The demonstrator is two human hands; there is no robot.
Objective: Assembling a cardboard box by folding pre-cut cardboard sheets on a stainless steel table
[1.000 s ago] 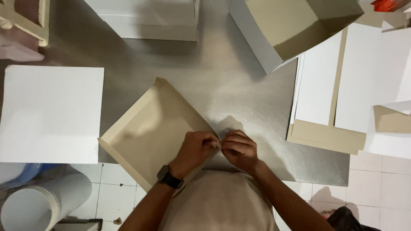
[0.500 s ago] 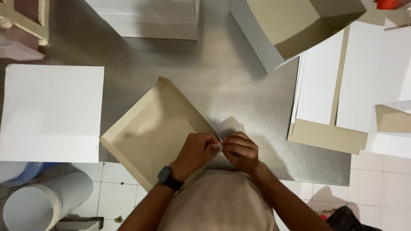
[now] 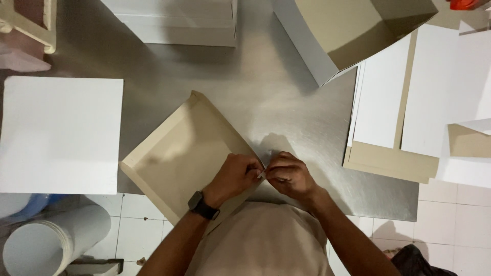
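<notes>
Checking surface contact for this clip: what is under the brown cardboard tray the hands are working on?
The brown cardboard tray lies on the steel table, its near corner overhanging the tiled floor. Both hands, left hand and right hand, hide its right corner.

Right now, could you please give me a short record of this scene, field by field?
Left hand: pinching the near corner of the shallow brown cardboard tray; dark wristwatch on the wrist
Right hand: pinching the same corner, fingertips meeting the left's
Surface: brushed steel table
To the left: white square board
To the right: stack of flat white and brown sheets
Far side: large open box
</notes>
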